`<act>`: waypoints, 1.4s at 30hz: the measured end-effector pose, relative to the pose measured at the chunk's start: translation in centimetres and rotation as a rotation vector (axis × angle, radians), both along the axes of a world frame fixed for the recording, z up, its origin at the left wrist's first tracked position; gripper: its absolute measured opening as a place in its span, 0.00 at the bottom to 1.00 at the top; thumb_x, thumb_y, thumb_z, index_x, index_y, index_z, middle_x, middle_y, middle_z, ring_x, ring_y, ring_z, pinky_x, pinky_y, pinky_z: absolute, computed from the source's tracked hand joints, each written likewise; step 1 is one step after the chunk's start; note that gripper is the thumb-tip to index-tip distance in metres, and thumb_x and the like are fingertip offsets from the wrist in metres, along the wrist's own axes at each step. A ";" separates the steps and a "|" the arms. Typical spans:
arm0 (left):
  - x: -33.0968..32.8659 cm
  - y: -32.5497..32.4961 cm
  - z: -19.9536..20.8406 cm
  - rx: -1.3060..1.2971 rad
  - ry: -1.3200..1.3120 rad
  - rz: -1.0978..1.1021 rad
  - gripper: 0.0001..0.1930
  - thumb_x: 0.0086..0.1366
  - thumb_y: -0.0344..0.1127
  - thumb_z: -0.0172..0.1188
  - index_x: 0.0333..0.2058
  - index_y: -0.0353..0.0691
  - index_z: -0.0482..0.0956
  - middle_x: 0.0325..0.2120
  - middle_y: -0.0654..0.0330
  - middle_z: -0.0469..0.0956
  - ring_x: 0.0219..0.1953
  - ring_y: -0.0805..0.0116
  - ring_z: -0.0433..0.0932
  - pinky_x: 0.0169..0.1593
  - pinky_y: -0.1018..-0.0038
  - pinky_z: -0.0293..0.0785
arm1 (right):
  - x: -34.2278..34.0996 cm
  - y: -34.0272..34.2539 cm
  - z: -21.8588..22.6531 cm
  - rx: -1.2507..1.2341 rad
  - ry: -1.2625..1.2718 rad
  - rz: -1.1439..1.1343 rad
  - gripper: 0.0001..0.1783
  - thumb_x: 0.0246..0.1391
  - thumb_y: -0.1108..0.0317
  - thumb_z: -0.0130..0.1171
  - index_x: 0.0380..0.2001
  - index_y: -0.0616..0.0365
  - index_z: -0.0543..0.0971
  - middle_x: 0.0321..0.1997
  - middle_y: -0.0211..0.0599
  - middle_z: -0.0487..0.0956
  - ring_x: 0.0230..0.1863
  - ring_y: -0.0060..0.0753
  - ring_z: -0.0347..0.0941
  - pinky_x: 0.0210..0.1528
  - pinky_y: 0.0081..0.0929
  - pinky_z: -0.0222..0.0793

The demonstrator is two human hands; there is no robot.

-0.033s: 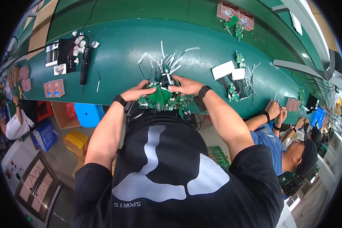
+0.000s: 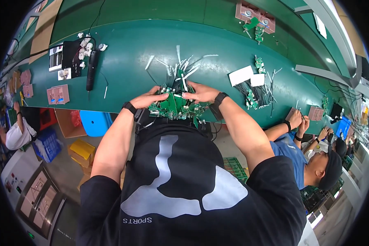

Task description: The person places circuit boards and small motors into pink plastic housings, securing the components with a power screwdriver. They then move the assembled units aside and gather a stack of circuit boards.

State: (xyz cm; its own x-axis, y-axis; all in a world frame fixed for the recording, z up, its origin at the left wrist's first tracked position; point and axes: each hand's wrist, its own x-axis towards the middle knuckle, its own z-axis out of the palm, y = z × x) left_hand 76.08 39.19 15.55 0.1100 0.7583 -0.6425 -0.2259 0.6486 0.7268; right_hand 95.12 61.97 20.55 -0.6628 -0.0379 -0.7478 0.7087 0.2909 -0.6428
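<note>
My left hand [image 2: 147, 99] and my right hand [image 2: 201, 93] grip a bunch of green circuit boards [image 2: 174, 105] from both sides, at the bench's near edge in front of my body. Both thumbs lie on top of the boards; the other fingers are mostly hidden beneath or behind them. Dark wires with white ends [image 2: 186, 70] fan out from the bunch, away from me over the green bench [image 2: 131, 49]. How the boards lie within the bunch cannot be made out.
Right of my hands lie more wired boards [image 2: 252, 98] with white cards [image 2: 240, 76]. On the left are a black pen-shaped tool [image 2: 92, 71], white round parts [image 2: 85, 47] and a pink block [image 2: 58, 95]. A co-worker [image 2: 311, 160] works at the right; a blue bin [image 2: 95, 123] stands below the bench.
The white wire ends have swayed and spread a little differently over the bench. Both hands keep their hold on the circuit boards in nearly the same place.
</note>
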 end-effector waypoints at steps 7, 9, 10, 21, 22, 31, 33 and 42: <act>0.7 -0.6 -3.3 0.036 -0.109 -0.056 0.49 0.67 0.63 0.64 0.75 0.39 0.53 0.69 0.51 0.65 0.71 0.61 0.62 0.72 0.65 0.58 | 1.4 -1.1 -2.3 -0.192 0.054 -0.078 0.53 0.61 0.41 0.66 0.76 0.57 0.53 0.68 0.50 0.72 0.67 0.44 0.70 0.68 0.43 0.66; 0.7 -0.7 -2.6 -0.021 -0.139 -0.068 0.49 0.67 0.61 0.65 0.75 0.41 0.53 0.69 0.53 0.65 0.71 0.62 0.62 0.72 0.65 0.59 | 1.6 -1.7 -2.3 -0.188 0.164 -0.108 0.59 0.53 0.40 0.73 0.75 0.61 0.55 0.68 0.50 0.73 0.69 0.45 0.69 0.71 0.40 0.63; 0.8 -1.0 -2.5 0.049 -0.167 -0.039 0.47 0.67 0.59 0.66 0.75 0.40 0.55 0.69 0.55 0.67 0.70 0.63 0.63 0.71 0.65 0.59 | 0.9 -1.7 -1.6 -0.193 0.158 -0.100 0.59 0.53 0.40 0.73 0.75 0.61 0.55 0.68 0.50 0.73 0.69 0.45 0.69 0.71 0.40 0.63; 0.9 -1.2 -4.5 0.151 -0.318 0.059 0.36 0.68 0.48 0.68 0.69 0.38 0.67 0.63 0.58 0.75 0.64 0.67 0.70 0.69 0.67 0.63 | -0.8 -3.9 2.0 0.132 0.039 -0.061 0.54 0.39 0.50 0.84 0.66 0.62 0.70 0.67 0.50 0.74 0.65 0.44 0.71 0.70 0.40 0.64; 0.7 -1.3 -4.9 0.165 -0.314 0.085 0.35 0.69 0.48 0.67 0.69 0.38 0.68 0.62 0.59 0.76 0.63 0.68 0.71 0.68 0.69 0.64 | -0.8 -3.9 1.0 0.135 0.033 -0.054 0.54 0.39 0.50 0.84 0.66 0.62 0.70 0.67 0.50 0.74 0.65 0.44 0.71 0.70 0.40 0.64; -3.5 -1.5 0.0 0.044 -0.319 0.314 0.25 0.76 0.53 0.57 0.61 0.42 0.78 0.51 0.65 0.83 0.49 0.77 0.80 0.52 0.76 0.76 | -7.3 -2.5 2.4 -0.237 0.234 -0.119 0.44 0.48 0.43 0.78 0.62 0.58 0.77 0.59 0.40 0.81 0.58 0.37 0.76 0.63 0.35 0.70; -3.6 -2.4 1.3 0.058 -0.320 0.391 0.25 0.76 0.54 0.57 0.61 0.43 0.78 0.51 0.65 0.83 0.49 0.77 0.80 0.52 0.76 0.77 | -8.9 -2.5 4.2 -0.114 0.251 0.042 0.41 0.51 0.43 0.76 0.61 0.59 0.78 0.59 0.40 0.81 0.58 0.36 0.76 0.63 0.35 0.70; -3.8 -7.3 6.0 0.272 -0.404 0.553 0.27 0.73 0.58 0.59 0.58 0.44 0.81 0.48 0.65 0.85 0.46 0.73 0.82 0.53 0.74 0.77 | -12.5 -6.6 10.2 0.129 -0.014 0.128 0.39 0.51 0.43 0.76 0.59 0.59 0.80 0.48 0.35 0.84 0.46 0.30 0.79 0.46 0.31 0.75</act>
